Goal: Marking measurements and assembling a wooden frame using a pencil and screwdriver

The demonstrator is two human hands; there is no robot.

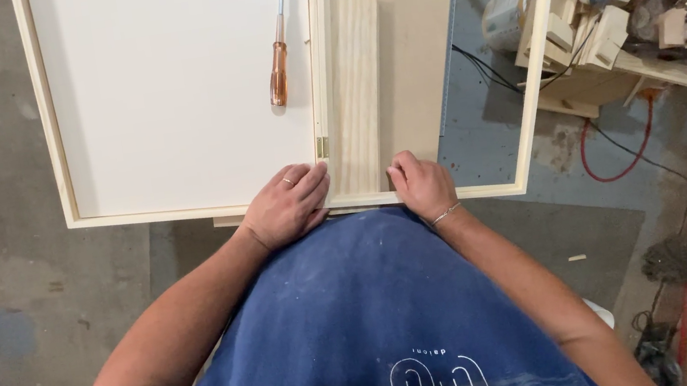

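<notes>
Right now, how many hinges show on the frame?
1: a brass hinge on the frame's centre rail, just above the left hand. A small dark mark higher on that rail may be another; the hands could hide more.
</notes>
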